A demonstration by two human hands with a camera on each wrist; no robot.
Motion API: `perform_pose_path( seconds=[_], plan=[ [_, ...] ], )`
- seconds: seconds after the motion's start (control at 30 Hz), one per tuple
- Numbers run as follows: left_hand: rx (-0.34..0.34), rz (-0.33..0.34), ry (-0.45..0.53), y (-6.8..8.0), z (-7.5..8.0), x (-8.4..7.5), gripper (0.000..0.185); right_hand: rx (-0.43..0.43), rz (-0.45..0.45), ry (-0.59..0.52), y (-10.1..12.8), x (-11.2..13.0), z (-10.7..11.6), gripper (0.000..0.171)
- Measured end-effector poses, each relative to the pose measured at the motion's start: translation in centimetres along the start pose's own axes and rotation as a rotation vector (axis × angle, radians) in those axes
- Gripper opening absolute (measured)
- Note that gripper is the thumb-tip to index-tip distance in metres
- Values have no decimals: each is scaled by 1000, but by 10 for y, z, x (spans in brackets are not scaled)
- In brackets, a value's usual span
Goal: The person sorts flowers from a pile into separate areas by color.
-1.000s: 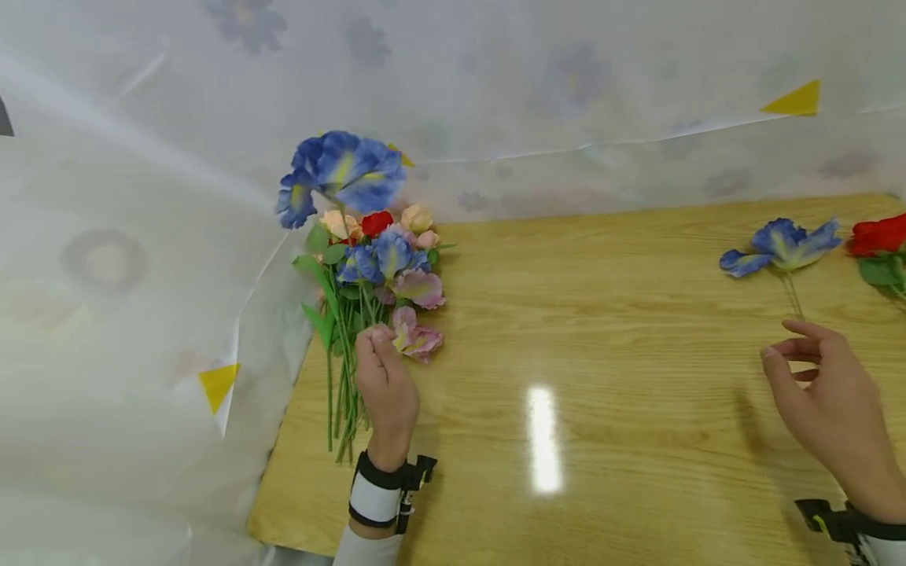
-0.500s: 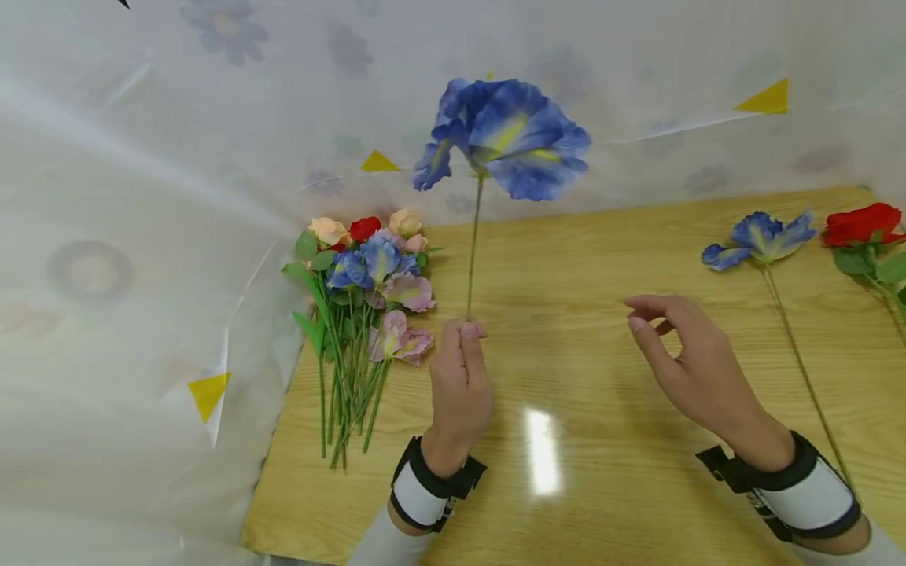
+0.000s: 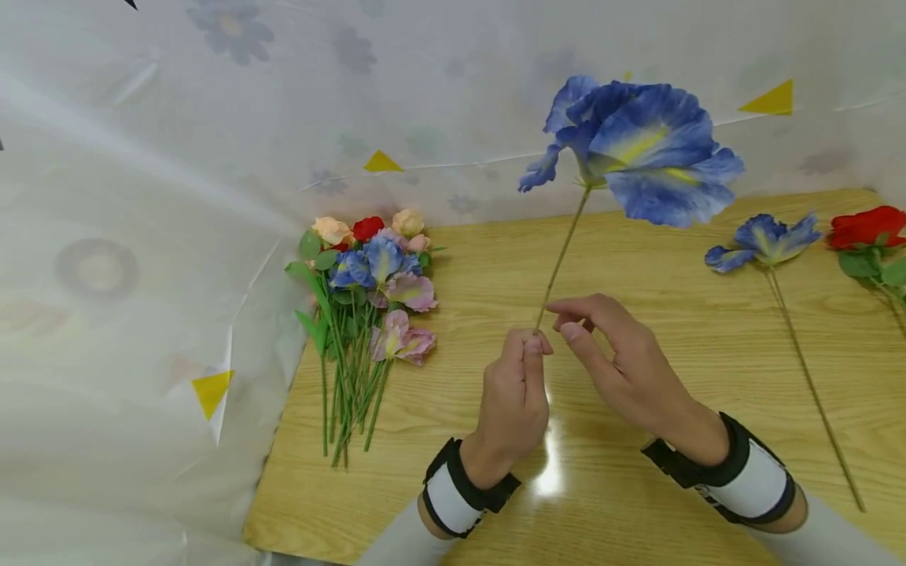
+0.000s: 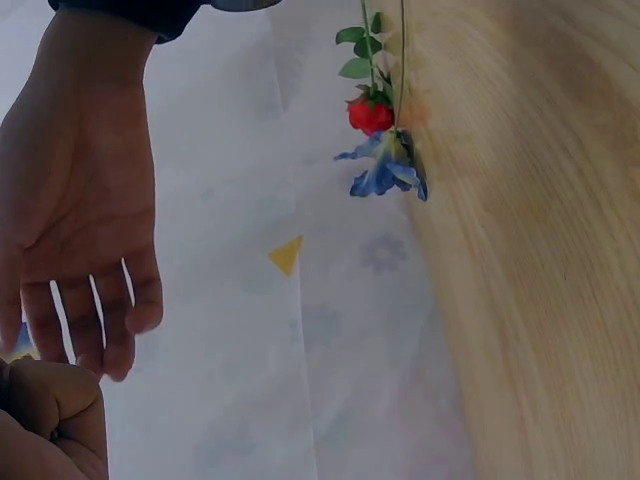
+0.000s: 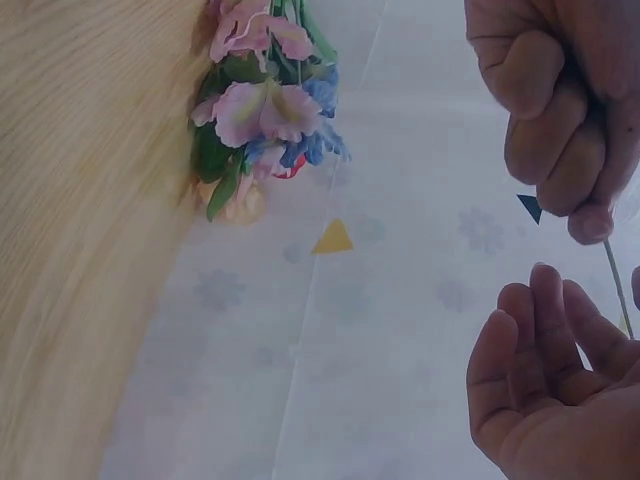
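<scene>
My left hand (image 3: 515, 397) grips the thin stem of a blue artificial iris (image 3: 651, 149), holding it above the table with the bloom up and tilted right. Close to that stem, just above the left hand's grip, is my right hand (image 3: 630, 369), its fingers loosely bent; whether the fingertips touch the stem I cannot tell. In the right wrist view, the right hand (image 5: 570, 390) shows relaxed fingers below the left fist (image 5: 560, 120), from which the stem (image 5: 617, 275) runs down. The left wrist view leaves most of the held iris out of sight.
A bunch of mixed artificial flowers (image 3: 382, 263), pink, blue, red and peach, lies at the table's left. Another blue iris (image 3: 767, 240) and a red rose (image 3: 867, 229) lie at the right. A pale flowered sheet (image 3: 460, 94) hangs behind the wooden table (image 3: 637, 275).
The left hand has carried the iris from over the bunch rightward to the middle. The right hand has moved left from beside the other iris to the held stem.
</scene>
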State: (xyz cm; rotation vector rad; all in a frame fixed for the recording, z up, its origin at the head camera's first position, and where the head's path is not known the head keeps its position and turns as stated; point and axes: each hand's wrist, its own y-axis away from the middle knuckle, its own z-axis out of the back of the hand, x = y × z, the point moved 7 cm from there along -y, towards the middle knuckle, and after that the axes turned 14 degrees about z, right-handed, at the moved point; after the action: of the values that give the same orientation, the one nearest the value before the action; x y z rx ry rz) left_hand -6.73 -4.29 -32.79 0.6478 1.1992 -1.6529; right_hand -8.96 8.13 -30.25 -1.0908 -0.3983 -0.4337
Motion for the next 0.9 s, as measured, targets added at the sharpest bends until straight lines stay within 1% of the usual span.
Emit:
perform_pose_path(
  seconds=[0.2,0.3,0.4,0.53,0.6,0.67,0.73,0.77,0.83,0.9],
  plan=[
    [9,-70,-17,4,-10,-6,15,-45,22,-51,-3,4,-8,16],
    [45,-87,-1,7,-13,-7,14,-60,33,-50,-4,7,-9,16],
    [127,-113,-12,7,-17,-8,17,-75,22,-48,-3,10,-5,17],
    [231,-166,-126,6,-21,-9,33,-96,-18,-28,-2,9,2,16],
    [264,-173,-183,7,-20,-7,41,-108,-41,-20,-1,7,6,18],
    [285,-156,-226,8,-17,-1,44,-123,-53,-21,1,4,10,20],
    [296,-106,-242,9,-12,7,43,-131,-66,-23,3,2,14,22],
    [294,-70,-246,9,-8,13,42,-134,-75,-27,4,0,16,23],
    [268,-1,-253,10,3,24,37,-157,-81,-28,7,-2,20,24],
    [228,67,-257,10,16,38,33,-188,-89,-20,11,-4,24,24]
  ],
)
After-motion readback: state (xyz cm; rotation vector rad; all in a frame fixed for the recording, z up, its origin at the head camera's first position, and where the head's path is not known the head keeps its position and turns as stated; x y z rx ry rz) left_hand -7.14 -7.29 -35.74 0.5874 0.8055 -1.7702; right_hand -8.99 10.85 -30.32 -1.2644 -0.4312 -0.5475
